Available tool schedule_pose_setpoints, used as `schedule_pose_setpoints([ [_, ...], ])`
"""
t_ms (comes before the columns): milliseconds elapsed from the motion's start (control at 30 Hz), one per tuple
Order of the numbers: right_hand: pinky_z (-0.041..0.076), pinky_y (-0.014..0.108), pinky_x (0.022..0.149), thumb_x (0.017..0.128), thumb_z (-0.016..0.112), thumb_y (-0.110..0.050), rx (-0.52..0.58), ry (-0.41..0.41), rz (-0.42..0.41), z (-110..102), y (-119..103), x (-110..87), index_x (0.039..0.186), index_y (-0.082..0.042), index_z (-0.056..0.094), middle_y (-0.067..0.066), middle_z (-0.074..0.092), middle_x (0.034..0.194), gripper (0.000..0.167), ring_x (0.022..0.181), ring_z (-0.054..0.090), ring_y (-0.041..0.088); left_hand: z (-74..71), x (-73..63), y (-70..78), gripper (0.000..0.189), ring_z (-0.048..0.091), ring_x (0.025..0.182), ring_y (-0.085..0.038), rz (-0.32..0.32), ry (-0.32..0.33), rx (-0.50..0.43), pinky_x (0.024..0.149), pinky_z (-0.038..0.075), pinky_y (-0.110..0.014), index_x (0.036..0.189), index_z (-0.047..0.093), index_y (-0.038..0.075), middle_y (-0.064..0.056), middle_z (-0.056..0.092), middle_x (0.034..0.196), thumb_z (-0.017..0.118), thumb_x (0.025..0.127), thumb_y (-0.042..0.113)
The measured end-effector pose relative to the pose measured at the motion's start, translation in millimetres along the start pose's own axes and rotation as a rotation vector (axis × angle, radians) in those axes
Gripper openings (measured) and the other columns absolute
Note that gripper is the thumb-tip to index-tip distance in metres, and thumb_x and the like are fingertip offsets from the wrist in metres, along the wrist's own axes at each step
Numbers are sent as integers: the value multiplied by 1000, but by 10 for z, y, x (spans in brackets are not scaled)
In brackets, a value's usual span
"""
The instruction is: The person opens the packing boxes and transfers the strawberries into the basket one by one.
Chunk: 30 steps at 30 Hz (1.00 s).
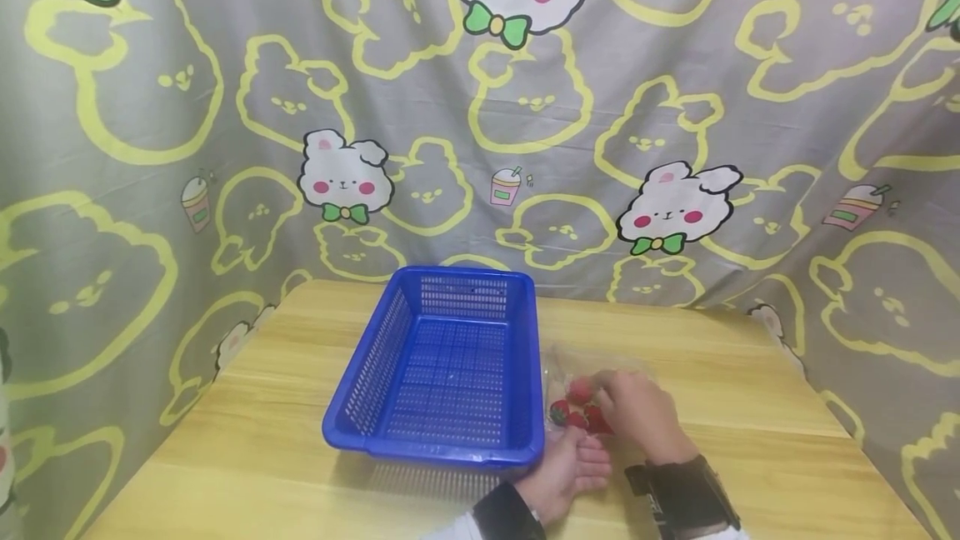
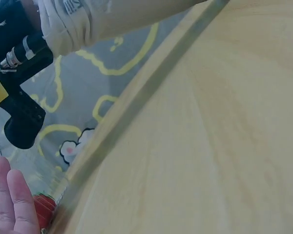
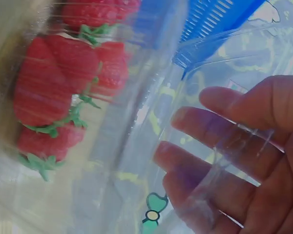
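Observation:
Several red strawberries (image 1: 579, 391) with green leaves sit in a clear plastic box (image 1: 564, 355) on the table, close to the right side of a blue basket (image 1: 450, 452). My right hand (image 1: 637, 411) reaches over the box. In the right wrist view, the fingers (image 3: 200, 122) are spread and slightly bent, with a thin clear plastic edge across them. The strawberries (image 3: 44, 87) show through plastic there. My left hand (image 1: 566, 469) lies palm up at the near side of the box, fingers straight. One strawberry (image 2: 44, 209) appears beside its fingertips in the left wrist view.
The basket's perforated inside is bare, and it stands mid-table. Wood-grain tabletop (image 1: 247, 432) extends around it. A grey curtain (image 1: 420, 107) with yellow outlines and white cartoon animals hangs at the back and sides. Dark bands (image 1: 693, 494) circle both wrists.

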State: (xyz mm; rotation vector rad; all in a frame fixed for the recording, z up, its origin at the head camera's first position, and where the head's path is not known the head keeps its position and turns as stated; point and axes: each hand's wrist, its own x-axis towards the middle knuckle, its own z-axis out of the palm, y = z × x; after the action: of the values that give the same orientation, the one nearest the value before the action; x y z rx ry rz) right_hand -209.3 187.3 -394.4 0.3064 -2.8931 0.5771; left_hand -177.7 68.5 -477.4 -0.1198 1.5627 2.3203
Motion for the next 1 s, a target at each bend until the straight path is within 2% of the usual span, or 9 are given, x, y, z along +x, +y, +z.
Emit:
schedule_pose_setpoints([
  [133, 47, 29, 47, 78, 62, 3, -5, 30, -2, -73, -12, -18, 111, -6, 70, 13, 70, 90, 35, 64, 58, 19, 13, -19, -5, 33, 67, 85, -34, 8, 3, 4, 76, 57, -43, 104, 59, -15, -22, 67, 90, 44, 96, 14],
  [200, 50, 34, 49, 78, 65, 6, 2, 132, -41, -102, -6, -23, 113, -5, 69, 16, 71, 92, 37, 65, 61, 24, 24, -36, -9, 32, 67, 84, -34, 16, 5, 10, 75, 58, -43, 103, 59, -14, -22, 67, 89, 44, 95, 13],
  [300, 53, 51, 74, 77, 74, 2, 1, 355, -125, -130, 26, -12, 110, -3, 69, 20, 70, 100, 34, 87, 65, 39, 41, -54, -9, 31, 68, 82, -33, 27, 7, 13, 73, 58, -42, 102, 60, -14, -22, 67, 88, 45, 94, 13],
  [367, 44, 61, 91, 76, 78, -3, 0, 513, -169, -132, 55, 10, 108, -1, 69, 23, 68, 106, 34, 100, 60, 46, 52, -60, -8, 30, 68, 82, -33, 33, 11, 14, 72, 58, -41, 101, 60, -13, -22, 67, 88, 46, 95, 13],
  [400, 35, 65, 98, 74, 79, -3, 2, 569, -179, -138, 71, 23, 108, 0, 69, 25, 66, 111, 35, 112, 54, 49, 56, -60, -9, 30, 68, 82, -32, 30, 14, 10, 71, 58, -41, 101, 60, -12, -21, 68, 88, 47, 95, 13],
  [467, 27, 67, 103, 74, 78, 0, 32, 640, -165, -155, 100, 36, 108, 2, 67, 28, 62, 117, 36, 118, 48, 52, 63, -65, -16, 28, 68, 81, -30, 24, 24, 6, 70, 58, -41, 100, 60, -11, -20, 68, 87, 48, 95, 14],
  [533, 24, 66, 106, 75, 75, 4, 75, 688, -150, -170, 131, 41, 109, 5, 66, 30, 59, 121, 35, 121, 44, 53, 67, -75, -25, 27, 68, 80, -29, 16, 32, 3, 70, 58, -41, 100, 60, -10, -20, 68, 87, 48, 95, 14],
  [667, 25, 62, 108, 75, 72, 9, 138, 715, -142, -181, 179, 35, 108, 7, 65, 32, 57, 122, 34, 122, 43, 53, 69, -93, -37, 28, 68, 78, -28, 13, 36, 0, 71, 58, -43, 100, 60, -9, -20, 68, 86, 48, 96, 15],
  [1000, 34, 64, 100, 81, 70, 2, 187, 629, -122, -123, 216, 30, 111, 6, 63, 31, 58, 121, 31, 119, 47, 51, 77, -123, -9, 30, 68, 78, -26, 0, 30, -14, 72, 58, -42, 101, 61, -8, -18, 67, 88, 49, 98, 20],
])
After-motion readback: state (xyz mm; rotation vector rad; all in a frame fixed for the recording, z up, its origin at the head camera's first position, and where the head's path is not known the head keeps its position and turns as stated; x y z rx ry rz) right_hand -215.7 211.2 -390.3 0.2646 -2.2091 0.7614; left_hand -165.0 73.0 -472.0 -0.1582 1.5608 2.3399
